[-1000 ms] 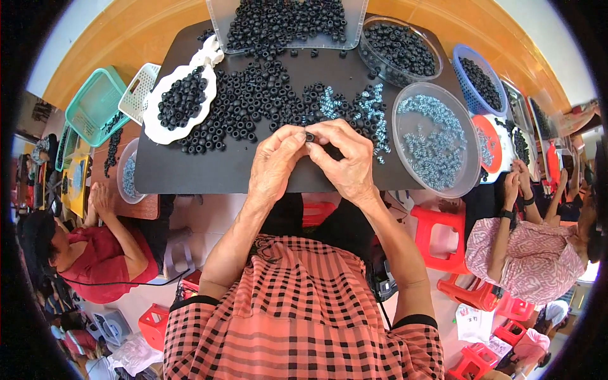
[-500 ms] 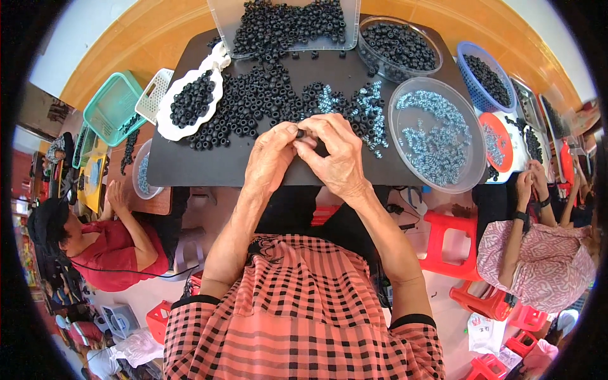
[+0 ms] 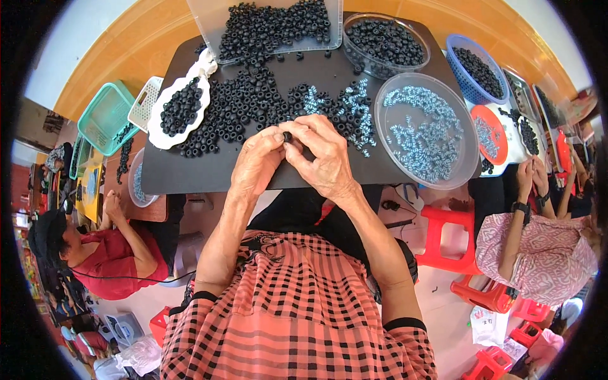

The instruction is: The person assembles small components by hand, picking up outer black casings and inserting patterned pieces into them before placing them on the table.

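My left hand (image 3: 254,166) and my right hand (image 3: 324,159) meet above the near edge of the dark table (image 3: 190,174). Between their fingertips is a small round black piece (image 3: 287,136), pinched from both sides; its far side is hidden by the fingers. Just beyond the hands spreads a pile of black ring-shaped pieces (image 3: 237,104) with holes. Small blue-and-white striped pieces (image 3: 358,111) lie among its right part. To the right of my right hand, a round clear tray (image 3: 468,149) holds many more striped pieces.
A clear bin (image 3: 206,28) of black pieces stands at the back, with a round clear bowl (image 3: 348,57) beside it. A white scalloped dish (image 3: 158,130) sits at left. Co-workers sit on both sides, one in a red shirt (image 3: 117,266). Red stools (image 3: 437,240) stand at right.
The view has shifted, so the table and its contents sit slightly further left. My hands stay pinched together on the small black piece, which shows a little more between the fingertips.
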